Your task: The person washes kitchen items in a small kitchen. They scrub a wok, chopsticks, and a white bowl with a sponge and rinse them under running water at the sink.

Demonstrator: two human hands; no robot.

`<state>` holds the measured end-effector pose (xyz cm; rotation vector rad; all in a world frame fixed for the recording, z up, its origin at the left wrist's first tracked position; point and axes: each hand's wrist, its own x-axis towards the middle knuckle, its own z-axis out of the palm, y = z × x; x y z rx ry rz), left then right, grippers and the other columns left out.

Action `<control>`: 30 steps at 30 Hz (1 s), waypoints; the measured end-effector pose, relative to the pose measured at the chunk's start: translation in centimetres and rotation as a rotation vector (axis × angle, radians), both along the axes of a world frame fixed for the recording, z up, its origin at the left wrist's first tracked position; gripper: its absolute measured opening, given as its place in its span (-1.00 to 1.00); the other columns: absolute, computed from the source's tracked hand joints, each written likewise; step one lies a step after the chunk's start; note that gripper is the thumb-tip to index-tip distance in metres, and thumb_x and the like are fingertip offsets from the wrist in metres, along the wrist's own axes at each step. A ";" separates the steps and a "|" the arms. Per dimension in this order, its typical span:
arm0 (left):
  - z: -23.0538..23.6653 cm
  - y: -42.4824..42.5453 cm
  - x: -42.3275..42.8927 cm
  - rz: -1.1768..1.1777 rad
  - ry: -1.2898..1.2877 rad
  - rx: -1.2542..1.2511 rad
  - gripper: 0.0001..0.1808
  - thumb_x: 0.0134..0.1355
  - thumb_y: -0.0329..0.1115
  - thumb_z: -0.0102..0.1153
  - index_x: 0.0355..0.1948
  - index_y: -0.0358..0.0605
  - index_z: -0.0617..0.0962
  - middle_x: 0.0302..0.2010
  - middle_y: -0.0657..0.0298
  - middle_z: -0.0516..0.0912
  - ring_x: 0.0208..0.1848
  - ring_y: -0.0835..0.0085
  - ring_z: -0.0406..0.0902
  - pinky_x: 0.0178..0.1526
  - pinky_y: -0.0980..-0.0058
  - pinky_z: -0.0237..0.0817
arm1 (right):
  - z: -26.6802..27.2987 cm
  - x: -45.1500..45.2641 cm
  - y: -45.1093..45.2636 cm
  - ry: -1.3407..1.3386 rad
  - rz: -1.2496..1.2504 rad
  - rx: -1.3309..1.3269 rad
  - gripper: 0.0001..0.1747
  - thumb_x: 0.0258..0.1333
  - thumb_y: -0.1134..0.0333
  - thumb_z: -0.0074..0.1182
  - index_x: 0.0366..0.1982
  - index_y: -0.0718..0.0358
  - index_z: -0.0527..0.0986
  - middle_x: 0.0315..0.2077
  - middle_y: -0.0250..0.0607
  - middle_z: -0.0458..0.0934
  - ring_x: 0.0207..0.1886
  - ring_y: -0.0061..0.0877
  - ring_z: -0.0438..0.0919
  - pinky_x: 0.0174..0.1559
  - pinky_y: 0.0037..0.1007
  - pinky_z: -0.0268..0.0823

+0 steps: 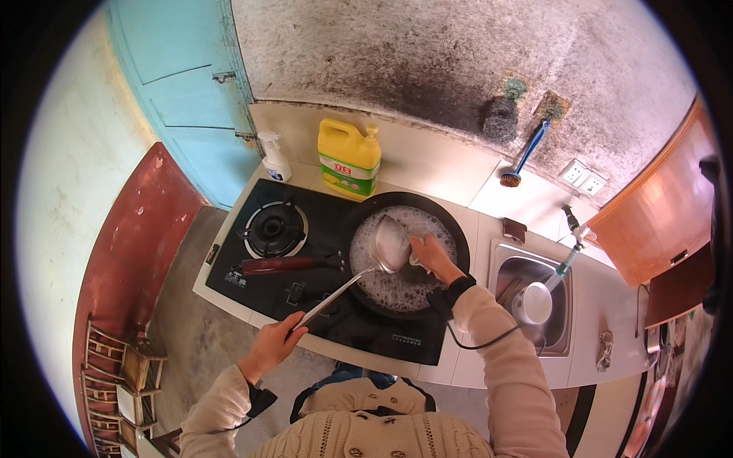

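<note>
My left hand (274, 346) grips the handle of a long-handled steel ladle (392, 243). The ladle's head is tilted over a dark wok (461, 252) filled with foamy, sudsy water (395, 295). Bunched in my right hand (433, 256) is a pale cloth (420, 264), held against or close to the ladle's right edge; the fingers hide the exact contact. The wok sits on the right side of a black glass gas hob (320, 209), and its dark red handle (278, 265) points left.
An uncovered burner (275, 228) is at left. Behind the hob stand a yellow detergent jug (346, 157) and a white spray bottle (275, 157). At right, a steel sink (558, 338) holds a white bowl (532, 303) below a tap (572, 252). A brush (529, 151) hangs above. A cable trails from my right wrist.
</note>
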<state>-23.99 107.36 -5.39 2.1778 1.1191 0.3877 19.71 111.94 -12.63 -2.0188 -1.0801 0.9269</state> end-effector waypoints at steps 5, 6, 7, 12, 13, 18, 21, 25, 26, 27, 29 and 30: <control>0.1 0.3 0.1 -0.015 -0.039 -0.027 -0.61 0.36 -0.15 0.18 0.13 -0.07 0.51 -0.37 -0.07 0.69 -0.31 -0.09 0.65 -0.34 0.19 0.46 | 2.5 0.3 -0.2 -0.277 0.245 -0.018 -0.42 0.31 0.00 0.06 0.12 0.34 0.47 -0.07 -0.11 0.65 -0.02 -0.40 0.58 0.07 -0.35 0.35; 0.1 0.3 0.1 -0.010 -0.043 -0.035 -0.61 0.36 -0.15 0.18 0.13 -0.07 0.51 -0.37 -0.06 0.69 -0.31 -0.08 0.65 -0.34 0.19 0.46 | 3.8 0.5 -0.1 -0.049 0.231 0.107 -0.44 0.33 0.00 0.04 0.12 0.32 0.49 -0.07 -0.17 0.65 -0.02 -0.44 0.57 0.08 -0.35 0.34; 0.1 0.4 0.2 -0.015 -0.046 -0.037 -0.61 0.36 -0.15 0.19 0.13 -0.08 0.51 -0.36 -0.06 0.69 -0.30 -0.08 0.66 -0.33 0.20 0.47 | 5.0 0.6 0.2 0.167 0.176 0.205 -0.45 0.35 -0.01 0.03 0.12 0.29 0.50 -0.08 -0.23 0.65 -0.02 -0.49 0.57 0.09 -0.35 0.33; 0.2 0.8 0.8 -0.050 -0.074 -0.044 -0.60 0.35 -0.16 0.20 0.13 -0.09 0.52 -0.29 -0.05 0.70 -0.25 -0.05 0.66 -0.28 0.24 0.48 | 8.9 -1.3 -0.5 0.750 0.153 0.234 -0.65 0.37 0.11 0.10 -0.03 0.23 0.58 -0.21 -0.43 0.63 -0.15 -0.68 0.55 -0.06 -0.53 0.38; 0.2 0.9 0.8 -0.058 -0.080 -0.051 -0.60 0.35 -0.16 0.20 0.12 -0.10 0.53 -0.28 -0.04 0.70 -0.24 -0.05 0.66 -0.27 0.24 0.48 | 9.4 -1.7 -0.6 0.769 0.133 0.250 -0.69 0.37 0.15 0.10 -0.05 0.23 0.58 -0.23 -0.42 0.63 -0.17 -0.69 0.56 -0.08 -0.56 0.40; 0.5 1.0 1.0 -0.077 -0.075 -0.027 -0.60 0.34 -0.18 0.22 0.12 -0.12 0.53 -0.26 -0.04 0.70 -0.24 -0.04 0.66 -0.25 0.29 0.48 | 10.2 -2.2 -1.6 0.958 0.046 0.228 -0.76 0.36 0.27 0.12 -0.06 0.26 0.57 -0.23 -0.39 0.65 -0.21 -0.67 0.58 -0.11 -0.59 0.45; 0.5 0.9 0.8 -0.049 -0.087 -0.125 -0.58 0.35 -0.19 0.22 0.15 -0.13 0.52 -0.28 -0.05 0.69 -0.27 0.02 0.68 -0.26 0.32 0.47 | 9.0 -1.2 -1.3 1.028 0.039 0.260 -0.74 0.36 0.30 0.10 -0.01 0.28 0.56 -0.24 -0.38 0.65 -0.21 -0.67 0.59 -0.11 -0.58 0.46; 0.3 1.0 0.4 -0.025 -0.172 -0.145 -0.58 0.37 -0.20 0.20 0.16 -0.17 0.51 -0.45 0.08 0.63 -0.47 0.38 0.58 -0.37 0.43 0.38 | 4.9 1.6 -0.3 0.875 0.168 0.209 -0.66 0.34 0.35 0.07 0.07 0.36 0.52 -0.20 -0.31 0.65 -0.17 -0.57 0.60 -0.07 -0.50 0.46; 0.2 1.0 0.2 0.001 -0.167 -0.182 -0.58 0.38 -0.19 0.19 0.17 -0.17 0.51 -0.47 0.13 0.62 -0.48 0.44 0.54 -0.38 0.46 0.36 | 3.6 2.3 0.1 0.608 0.191 0.156 -0.64 0.33 0.35 0.06 0.09 0.34 0.51 -0.17 -0.26 0.65 -0.10 -0.49 0.60 -0.02 -0.44 0.47; 0.2 1.0 0.0 0.026 -0.161 -0.220 -0.58 0.38 -0.19 0.18 0.17 -0.17 0.50 -0.48 0.18 0.61 -0.49 0.50 0.51 -0.39 0.48 0.34 | 2.3 2.8 0.1 0.363 0.150 0.062 -0.62 0.32 0.34 0.04 0.11 0.33 0.50 -0.14 -0.22 0.66 -0.04 -0.41 0.61 0.03 -0.38 0.48; 0.2 1.2 -0.2 0.063 -0.195 -0.352 -0.58 0.40 -0.17 0.16 0.17 -0.16 0.50 -0.50 0.29 0.56 -0.48 0.59 0.45 -0.41 0.53 0.29 | -0.7 1.8 -0.8 -0.386 0.434 0.132 -0.52 0.13 0.26 0.15 0.12 0.12 0.53 -0.16 -0.09 0.66 0.03 -0.10 0.60 0.08 -0.12 0.45; 0.2 1.3 -0.3 0.109 -0.168 -0.442 -0.58 0.41 -0.16 0.15 0.17 -0.16 0.50 -0.51 0.35 0.53 -0.47 0.63 0.42 -0.41 0.55 0.27 | -2.0 0.8 -1.4 -0.522 0.556 0.172 -0.49 0.09 0.23 0.18 0.13 0.07 0.52 -0.18 -0.06 0.67 0.02 -0.05 0.61 0.08 -0.09 0.45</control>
